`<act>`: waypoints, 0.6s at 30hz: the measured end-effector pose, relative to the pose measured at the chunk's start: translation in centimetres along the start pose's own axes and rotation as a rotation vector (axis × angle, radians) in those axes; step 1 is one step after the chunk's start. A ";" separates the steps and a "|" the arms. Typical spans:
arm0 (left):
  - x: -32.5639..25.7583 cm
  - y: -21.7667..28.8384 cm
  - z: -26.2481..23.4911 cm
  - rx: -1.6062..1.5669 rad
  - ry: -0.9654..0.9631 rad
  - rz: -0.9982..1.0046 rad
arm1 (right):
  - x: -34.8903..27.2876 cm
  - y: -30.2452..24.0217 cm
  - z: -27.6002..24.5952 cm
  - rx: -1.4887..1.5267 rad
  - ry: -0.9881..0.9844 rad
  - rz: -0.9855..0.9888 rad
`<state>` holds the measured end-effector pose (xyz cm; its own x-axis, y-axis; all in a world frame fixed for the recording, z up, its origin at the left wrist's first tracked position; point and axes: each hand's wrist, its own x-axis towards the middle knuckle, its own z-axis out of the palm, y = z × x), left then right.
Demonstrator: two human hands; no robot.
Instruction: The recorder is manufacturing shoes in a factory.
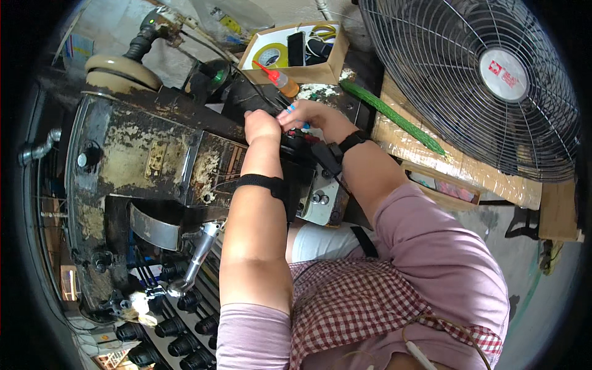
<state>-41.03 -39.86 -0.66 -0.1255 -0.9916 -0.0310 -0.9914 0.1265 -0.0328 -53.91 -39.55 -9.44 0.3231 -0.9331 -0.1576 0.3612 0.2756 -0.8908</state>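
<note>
My left hand [262, 126] is closed over the dark work area of an old machine [132, 148] with chipped cream paint. My right hand [303, 115] meets it there, its fingers curled in and blue bands around some of them. Whatever lies between the fingers is hidden. Small dark and red parts [295, 132] show just beneath the hands. Close beyond the right hand stands a clear squeeze bottle [285, 84] of orange liquid with a red nozzle, tilted to the left.
Behind the bottle, a cardboard box [336, 61] holds a yellow tape roll [270, 57], a black phone [296, 49] and cables. A long green cucumber [394, 115] rests at the right, beside a large wire-caged fan [487, 80]. Several black spools [179, 345] sit at lower left.
</note>
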 end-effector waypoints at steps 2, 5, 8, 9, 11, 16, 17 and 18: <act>-1.1 1.1 -0.5 -0.075 -0.011 -0.041 | -0.1 -0.2 0.0 -0.183 0.042 -0.042; -1.1 0.7 -0.9 -0.155 -0.080 -0.153 | 1.2 0.2 0.8 -0.138 0.271 -0.214; -1.1 0.4 -1.3 -0.216 -0.029 -0.162 | 1.1 -0.1 -0.8 0.233 -0.101 -0.065; -1.2 0.3 -1.6 -0.222 -0.031 -0.170 | 1.1 -0.5 -0.4 0.226 -0.110 -0.062; -1.3 0.1 -1.5 -0.215 -0.040 -0.181 | 0.9 -0.9 0.4 -0.391 0.017 -0.078; -1.3 0.8 -1.2 -0.211 -0.072 -0.186 | 1.8 0.3 1.2 -0.104 0.234 -0.231; -1.1 0.3 -1.1 -0.202 -0.111 -0.184 | 1.4 0.2 0.6 0.092 0.117 -0.142; -0.9 0.1 -0.9 -0.210 -0.106 -0.189 | 1.2 0.0 0.2 0.082 0.112 -0.142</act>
<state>-41.04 -38.94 0.22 0.0559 -0.9873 -0.1485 -0.9840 -0.0797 0.1592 -53.38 -40.65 -9.56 0.1664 -0.9825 -0.0831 0.4682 0.1529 -0.8703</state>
